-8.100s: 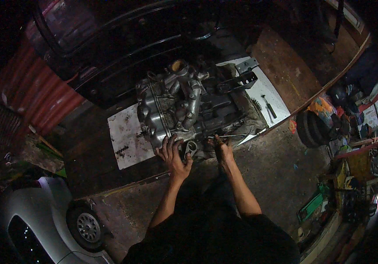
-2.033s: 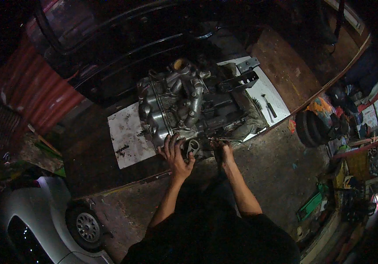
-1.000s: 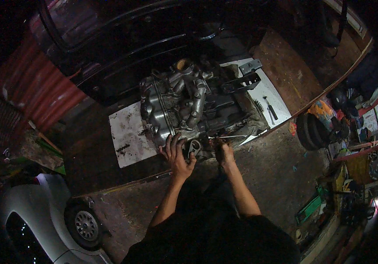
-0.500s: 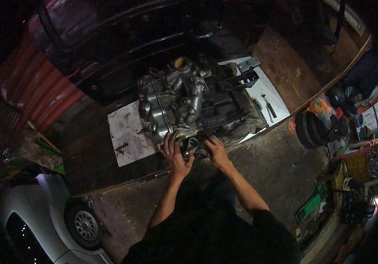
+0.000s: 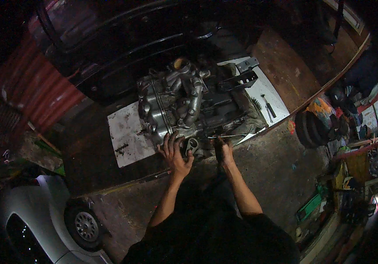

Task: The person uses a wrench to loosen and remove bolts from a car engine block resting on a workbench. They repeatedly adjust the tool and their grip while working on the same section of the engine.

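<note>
A greasy engine (image 5: 193,99) with a silvery ribbed cover on its left and a curved metal pipe on top lies in front of me. At its near left corner rests my left hand (image 5: 175,156), fingers spread over the metal, thumb beside a round-ended metal fitting (image 5: 191,144). My right hand (image 5: 225,152) is closed at the engine's near edge, right of that fitting. A thin, light metal rod (image 5: 234,136) shows at its fingers and seems to be gripped; its exact kind is unclear in the dim light.
Beneath the engine lies a white board (image 5: 125,132) on a dark wooden bench. A screwdriver (image 5: 269,108) and a metal bracket (image 5: 246,66) lie on its right end. Black tires (image 5: 310,129) and clutter stand to the right; a silver car (image 5: 35,215) is at lower left.
My right hand has turned, drawn slightly back and right, and closed; the thin rod now shows at its fingers. My left hand has stayed in place.
</note>
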Demonstrator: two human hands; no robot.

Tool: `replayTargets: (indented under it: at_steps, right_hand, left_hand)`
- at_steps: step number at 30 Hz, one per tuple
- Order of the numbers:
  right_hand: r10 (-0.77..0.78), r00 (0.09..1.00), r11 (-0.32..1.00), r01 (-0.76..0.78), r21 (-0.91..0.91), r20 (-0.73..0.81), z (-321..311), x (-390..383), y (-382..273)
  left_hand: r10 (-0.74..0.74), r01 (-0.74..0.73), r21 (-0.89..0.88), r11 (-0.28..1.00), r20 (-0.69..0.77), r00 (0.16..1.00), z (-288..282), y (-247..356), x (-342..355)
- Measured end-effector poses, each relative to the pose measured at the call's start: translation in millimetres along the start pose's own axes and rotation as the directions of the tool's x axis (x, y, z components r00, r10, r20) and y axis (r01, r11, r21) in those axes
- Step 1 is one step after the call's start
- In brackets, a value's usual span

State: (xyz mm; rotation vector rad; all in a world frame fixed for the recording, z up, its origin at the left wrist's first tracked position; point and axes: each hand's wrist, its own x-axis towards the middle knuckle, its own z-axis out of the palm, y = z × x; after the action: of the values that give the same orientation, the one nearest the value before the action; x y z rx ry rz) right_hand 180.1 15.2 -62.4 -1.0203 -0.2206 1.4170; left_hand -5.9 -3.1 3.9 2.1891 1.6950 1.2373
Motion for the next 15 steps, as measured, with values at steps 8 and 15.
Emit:
replayTargets:
  at_steps: [8,15]
  right_hand:
    - [-0.073,0.995,0.996,0.069,0.063,0.07,-1,10,6]
    - [0.096,0.991,0.99,-0.105,0.09,0.098,2,5,-3]
  left_hand:
    - [0.017,-0.017,-0.004,1.0,0.009,1.0,-2,2,1]
    - [0.013,-0.013,-0.002,1.0,0.001,1.0,1,-1,0]
